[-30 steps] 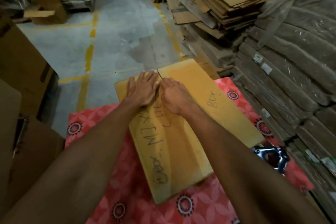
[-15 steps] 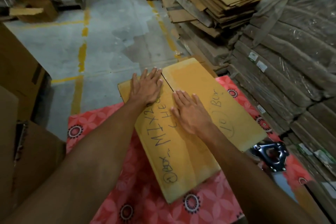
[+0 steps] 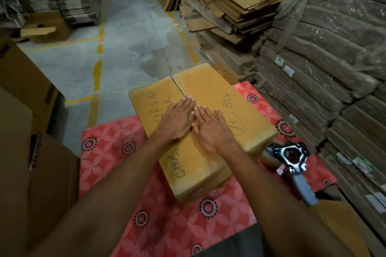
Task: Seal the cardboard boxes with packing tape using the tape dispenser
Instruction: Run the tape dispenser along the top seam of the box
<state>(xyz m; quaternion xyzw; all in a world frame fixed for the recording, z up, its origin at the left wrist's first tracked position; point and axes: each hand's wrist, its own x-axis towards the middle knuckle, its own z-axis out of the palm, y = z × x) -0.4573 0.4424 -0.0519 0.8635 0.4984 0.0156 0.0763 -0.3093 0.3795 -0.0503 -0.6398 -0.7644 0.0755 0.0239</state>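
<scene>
Both hands are down flat on the tan cardboard box (image 3: 211, 89) with black marker writing across its top. It sits closed on a red flower-patterned cloth (image 3: 117, 152) spread over the grey concrete floor (image 3: 117, 37). The left hand (image 3: 177, 121) lies palm-down on the left flap, fingers straight and together, gripping nothing. The right hand (image 3: 211, 129) lies palm-down just beside it on the right flap, fingers straight and slightly fanned, also only pressing. The two hands meet over the centre seam (image 3: 177, 87), which runs on bare beyond the fingertips to the far edge.

The tape dispenser (image 3: 290, 156) – black metal frame, grey handle, brown roll – lies on the cloth just off the box's right side, apart from both hands. To the right rise plastic-wrapped bundles (image 3: 323, 48), with stacks of flattened cardboard (image 3: 236, 2) beyond them – and brown cartons (image 3: 25, 81) stand at the left.
</scene>
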